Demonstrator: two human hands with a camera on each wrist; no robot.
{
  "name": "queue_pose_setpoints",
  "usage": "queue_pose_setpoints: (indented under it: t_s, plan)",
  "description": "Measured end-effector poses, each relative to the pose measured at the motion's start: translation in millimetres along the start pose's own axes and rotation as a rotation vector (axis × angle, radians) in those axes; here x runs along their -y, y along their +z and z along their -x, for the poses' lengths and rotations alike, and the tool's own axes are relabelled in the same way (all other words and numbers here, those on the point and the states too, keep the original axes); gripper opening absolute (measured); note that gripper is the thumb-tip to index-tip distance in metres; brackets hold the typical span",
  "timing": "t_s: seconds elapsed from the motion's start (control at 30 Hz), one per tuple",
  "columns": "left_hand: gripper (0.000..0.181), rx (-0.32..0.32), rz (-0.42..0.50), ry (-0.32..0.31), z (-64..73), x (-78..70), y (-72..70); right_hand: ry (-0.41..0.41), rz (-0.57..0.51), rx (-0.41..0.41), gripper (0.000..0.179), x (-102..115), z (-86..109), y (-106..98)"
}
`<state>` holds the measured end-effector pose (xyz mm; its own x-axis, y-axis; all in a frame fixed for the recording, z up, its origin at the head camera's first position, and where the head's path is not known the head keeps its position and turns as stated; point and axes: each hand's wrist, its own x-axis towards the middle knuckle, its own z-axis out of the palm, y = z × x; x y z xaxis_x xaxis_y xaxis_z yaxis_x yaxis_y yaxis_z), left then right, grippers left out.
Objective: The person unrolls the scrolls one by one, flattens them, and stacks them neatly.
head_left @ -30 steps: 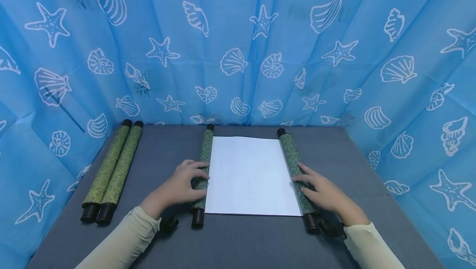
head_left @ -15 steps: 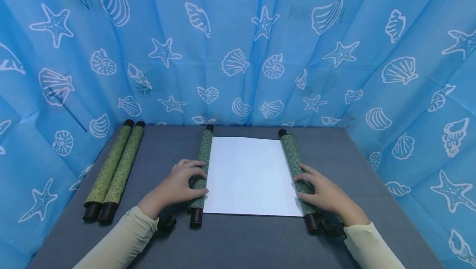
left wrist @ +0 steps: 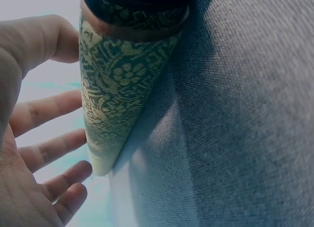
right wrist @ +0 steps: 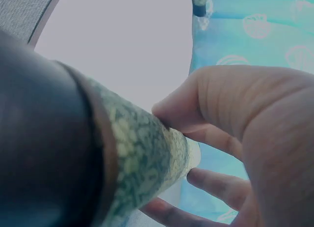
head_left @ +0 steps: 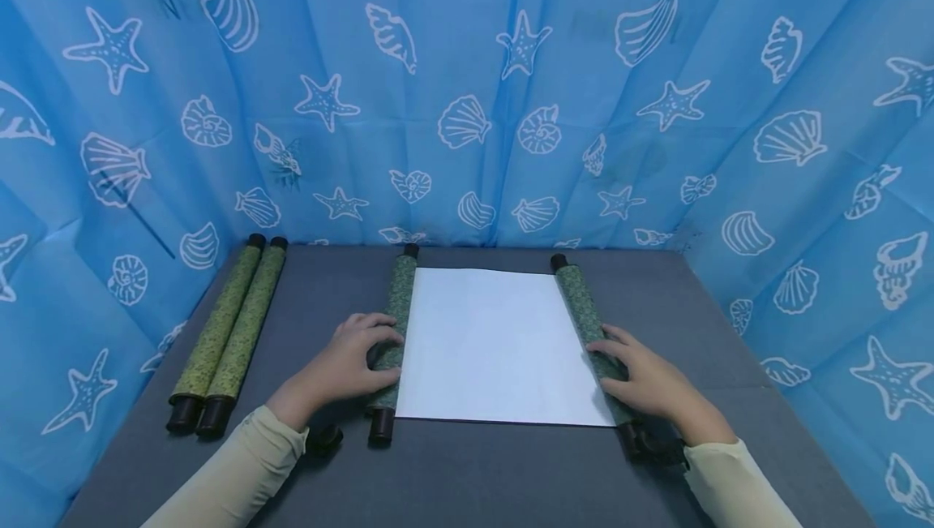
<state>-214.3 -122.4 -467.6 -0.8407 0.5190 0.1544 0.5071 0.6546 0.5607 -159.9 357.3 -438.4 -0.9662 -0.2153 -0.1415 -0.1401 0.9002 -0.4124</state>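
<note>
Scroll (head_left: 499, 349) lies white across frame center, left hand (head_left: 350, 362) touching the left roller (head_left: 400, 293), fingers loosely spread; right hand (head_left: 649, 378) curls around the right roller (head_left: 580, 299).

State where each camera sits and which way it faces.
Head: worn there, facing forward and down at the white sheet; left hand, right hand, sleeves show.
Left wrist: worn there, facing along the sheet's left roll; left hand shows.
Right wrist: worn there, facing along the sheet's right roll; right hand shows.
Head and right wrist share the sheet and right roll.
</note>
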Motion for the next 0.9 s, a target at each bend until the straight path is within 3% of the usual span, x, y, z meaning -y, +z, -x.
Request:
queue_pose_setpoints:
  t_s: [0.37, 0.57, 0.9]
  plan:
    - [0.050, 0.033, -0.056, -0.036, -2.3, -2.4, 0.4, -0.029, 0.021, -0.032, 0.069, -2.7, 4.0, -2.3]
    - [0.054, 0.031, -0.080, -0.042, -3.2, -1.6, 1.4, -0.078, -0.039, 0.027, 0.063, -3.6, -0.7, -4.7]
    - [0.062, 0.036, -0.072, -0.055, -2.5, -2.0, 2.3, -0.138, -0.029, 0.067, 0.048, -4.0, -9.5, -10.3]
